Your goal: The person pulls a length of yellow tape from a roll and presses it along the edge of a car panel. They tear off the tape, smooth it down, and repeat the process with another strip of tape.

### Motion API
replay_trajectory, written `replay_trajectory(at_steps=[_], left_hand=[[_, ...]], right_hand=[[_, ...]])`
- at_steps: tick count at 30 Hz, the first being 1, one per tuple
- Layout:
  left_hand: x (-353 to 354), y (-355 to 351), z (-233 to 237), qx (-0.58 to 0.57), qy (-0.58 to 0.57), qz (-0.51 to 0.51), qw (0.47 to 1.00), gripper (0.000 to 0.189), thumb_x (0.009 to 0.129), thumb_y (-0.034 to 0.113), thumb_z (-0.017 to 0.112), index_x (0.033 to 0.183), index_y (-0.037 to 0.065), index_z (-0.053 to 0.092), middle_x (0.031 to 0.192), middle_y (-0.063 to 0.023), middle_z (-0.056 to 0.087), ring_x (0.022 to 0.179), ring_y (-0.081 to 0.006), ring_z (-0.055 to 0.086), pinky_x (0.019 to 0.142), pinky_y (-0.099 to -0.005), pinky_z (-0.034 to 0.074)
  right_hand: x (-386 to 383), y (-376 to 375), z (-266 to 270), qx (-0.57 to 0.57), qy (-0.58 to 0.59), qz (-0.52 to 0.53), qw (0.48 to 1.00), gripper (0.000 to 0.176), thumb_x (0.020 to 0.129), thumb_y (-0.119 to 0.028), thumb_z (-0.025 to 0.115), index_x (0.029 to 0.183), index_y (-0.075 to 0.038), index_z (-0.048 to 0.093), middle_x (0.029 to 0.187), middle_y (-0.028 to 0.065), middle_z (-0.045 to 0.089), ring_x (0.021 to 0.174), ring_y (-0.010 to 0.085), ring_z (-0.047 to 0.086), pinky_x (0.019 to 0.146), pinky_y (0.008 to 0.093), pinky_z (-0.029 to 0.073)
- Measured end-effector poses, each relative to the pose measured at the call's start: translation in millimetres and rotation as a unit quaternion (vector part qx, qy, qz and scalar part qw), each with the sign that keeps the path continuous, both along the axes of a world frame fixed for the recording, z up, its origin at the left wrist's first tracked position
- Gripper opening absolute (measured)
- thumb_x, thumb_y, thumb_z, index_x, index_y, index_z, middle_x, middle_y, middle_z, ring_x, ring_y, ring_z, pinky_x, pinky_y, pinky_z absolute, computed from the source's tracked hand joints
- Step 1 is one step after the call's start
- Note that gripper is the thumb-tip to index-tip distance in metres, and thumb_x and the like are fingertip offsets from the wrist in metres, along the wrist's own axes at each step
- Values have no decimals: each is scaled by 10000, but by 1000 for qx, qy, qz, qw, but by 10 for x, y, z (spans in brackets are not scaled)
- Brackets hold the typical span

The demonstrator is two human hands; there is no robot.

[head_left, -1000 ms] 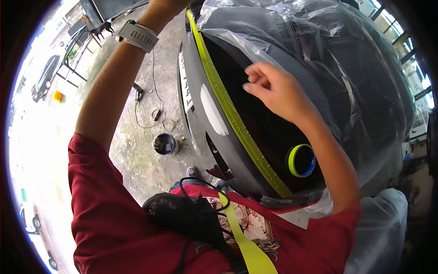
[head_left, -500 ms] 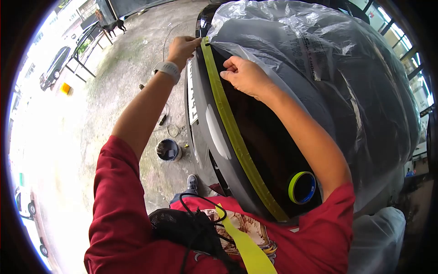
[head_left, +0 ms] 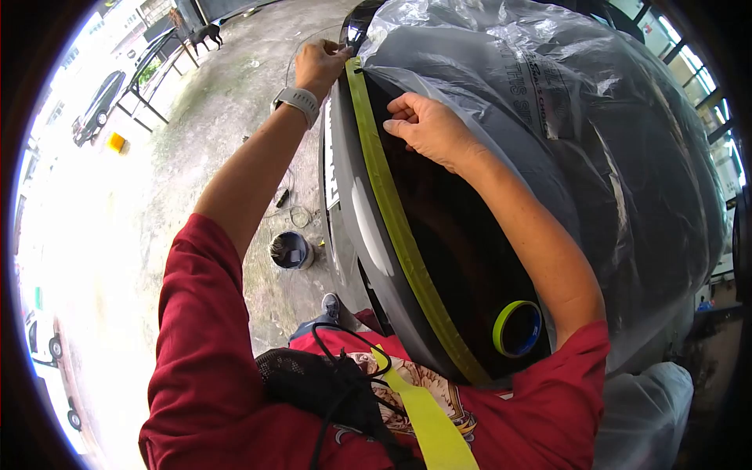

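Observation:
A strip of yellow-green masking tape [head_left: 389, 196] runs along the edge of a grey car panel [head_left: 368, 223], beside dark glass [head_left: 446, 227]. At the strip's far end is my left hand [head_left: 319, 69], its fingers pinched together by the panel's corner; what they grip is too small to make out. Over the glass hovers my right hand [head_left: 427, 129], fingers bent, thumb and forefinger apart, nothing visible between them. A roll of the tape [head_left: 499, 329] lies on the glass near my right elbow.
Clear plastic sheeting [head_left: 580, 149] covers the car to the right. A bucket [head_left: 291, 251] stands on the concrete floor [head_left: 211, 125] at left. A loose yellow tape length [head_left: 423, 415] hangs across my shirt. A dog [head_left: 206, 35] stands far off.
My left hand has moved slightly up and right, past the tape's far end. My right hand has shifted a little to the right, with its fingers still bent.

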State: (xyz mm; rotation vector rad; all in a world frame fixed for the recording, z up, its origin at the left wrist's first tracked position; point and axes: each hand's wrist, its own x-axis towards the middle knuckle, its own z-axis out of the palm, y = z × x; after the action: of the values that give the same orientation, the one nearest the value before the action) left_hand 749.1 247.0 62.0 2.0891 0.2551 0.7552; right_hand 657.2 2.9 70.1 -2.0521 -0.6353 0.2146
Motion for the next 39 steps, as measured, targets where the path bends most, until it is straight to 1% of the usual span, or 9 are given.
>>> replay_trajectory(at_steps=[2, 9, 15, 17, 23, 28, 30, 33, 39], left_hand=[[14, 44, -30, 82, 40, -29, 995, 280, 863, 320, 805, 956, 56, 786, 736, -47, 725, 614, -109, 648, 589, -287, 534], [17, -29, 43, 129, 78, -34, 988, 275, 856, 326, 788, 983, 82, 790, 875, -120, 767, 797, -224, 737, 769, -360, 552], [-104, -202, 387, -98, -214, -237, 943, 402, 890, 380, 764, 958, -16, 750, 770, -95, 692, 684, -166, 620, 695, -360, 521], [-372, -322, 716, -144, -150, -268, 941, 131, 892, 64, 707, 988, -26, 707, 873, -85, 732, 791, -163, 671, 701, -301, 536], [-964, -583, 1271, 16, -215, -293, 931, 77, 924, 52, 689, 939, -23, 696, 814, -41, 698, 708, -112, 625, 667, -267, 512], [-625, -251, 953, 59, -214, -190, 956, 116, 934, 98, 704, 930, -18, 692, 781, -32, 676, 706, -94, 608, 628, -262, 490], [-449, 110, 572, 82, -32, -87, 992, 437, 929, 411, 732, 1063, -5, 732, 908, -35, 707, 815, -94, 595, 718, -274, 486], [-285, 430, 18, -53, 149, -125, 979, 521, 965, 439, 669, 1228, -11, 650, 988, -49, 666, 879, -154, 605, 681, -306, 499], [-67, 191, -219, -79, 42, -78, 993, 357, 895, 396, 742, 994, 58, 795, 775, -117, 729, 716, -165, 677, 700, -340, 539]], right_hand=[[8, -2, 9, 1, 10, -1, 1000, 388, 947, -203, 710, 1252, 19, 618, 1061, 81, 666, 886, 132, 630, 732, 276, 558], [12, -5, 8, -4, 10, 2, 1000, 386, 948, -210, 710, 1249, 13, 619, 1059, 75, 666, 871, 123, 623, 717, 267, 552], [40, -37, -63, 8, -18, -3, 1000, 376, 914, -211, 762, 1200, 3, 644, 1015, 50, 653, 824, 111, 605, 694, 258, 541], [42, -38, -47, 20, -15, 21, 999, 411, 864, -254, 810, 1160, -10, 663, 958, 54, 678, 865, 154, 632, 845, 294, 531], [40, 17, -4, 1, 4, 101, 995, 328, 880, -199, 810, 1119, -21, 675, 902, -6, 632, 812, 69, 576, 742, 215, 503], [119, 116, -33, 9, -15, 39, 999, 308, 889, -176, 795, 1118, -14, 670, 916, -5, 627, 832, 76, 573, 780, 226, 502], [143, 143, -45, -2, -16, 23, 1000, 300, 893, -169, 788, 1117, -11, 668, 919, -3, 625, 842, 82, 573, 793, 231, 503], [181, 152, -69, 8, -30, 23, 999, 289, 902, -161, 775, 1120, -8, 664, 923, 4, 620, 856, 97, 576, 811, 237, 502], [118, 136, -25, -2, -5, 28, 1000, 277, 916, -139, 749, 1143, -8, 660, 958, 26, 647, 885, 113, 596, 808, 254, 507]])
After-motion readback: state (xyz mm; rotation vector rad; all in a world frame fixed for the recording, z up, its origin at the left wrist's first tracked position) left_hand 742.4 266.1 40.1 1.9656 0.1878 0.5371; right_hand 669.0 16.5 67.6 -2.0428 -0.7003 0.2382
